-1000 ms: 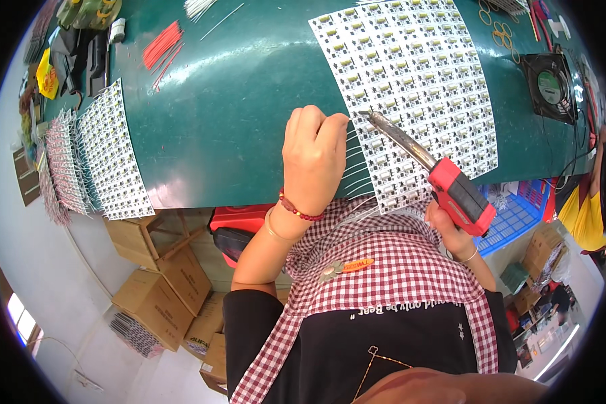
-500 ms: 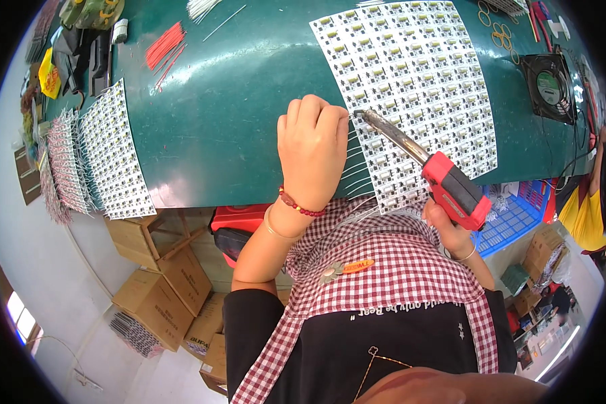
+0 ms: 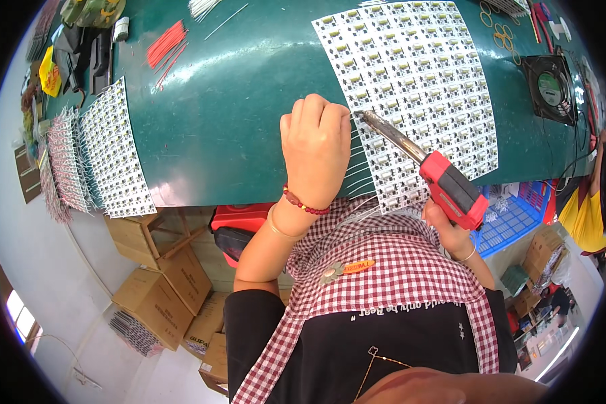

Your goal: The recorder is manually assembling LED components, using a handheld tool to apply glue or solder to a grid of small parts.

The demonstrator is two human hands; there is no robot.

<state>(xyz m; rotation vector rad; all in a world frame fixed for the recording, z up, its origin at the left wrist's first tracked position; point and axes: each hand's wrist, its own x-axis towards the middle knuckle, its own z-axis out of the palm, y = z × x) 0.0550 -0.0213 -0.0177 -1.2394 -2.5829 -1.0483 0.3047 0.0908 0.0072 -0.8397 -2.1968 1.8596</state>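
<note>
My right hand grips a red and black soldering iron by its handle. The iron's metal tip rests at the left edge of a large white sheet of small circuit boards. Close to that tip, my left hand is closed in a pinch at the sheet's edge, on what looks like a thin white wire, mostly hidden by the fingers. Below it, several white wires stick out in a row from the same edge. The sheet's lower end reaches the table's front edge by my checked apron.
Red wires and white wires lie at the back of the green table. Another board sheet and wired bundles are at the left. A black fan stands right, above a blue basket. Cardboard boxes stand below.
My left hand and the iron's tip have barely shifted. The iron's handle has moved slightly left, and the tip still meets the sheet's left edge.
</note>
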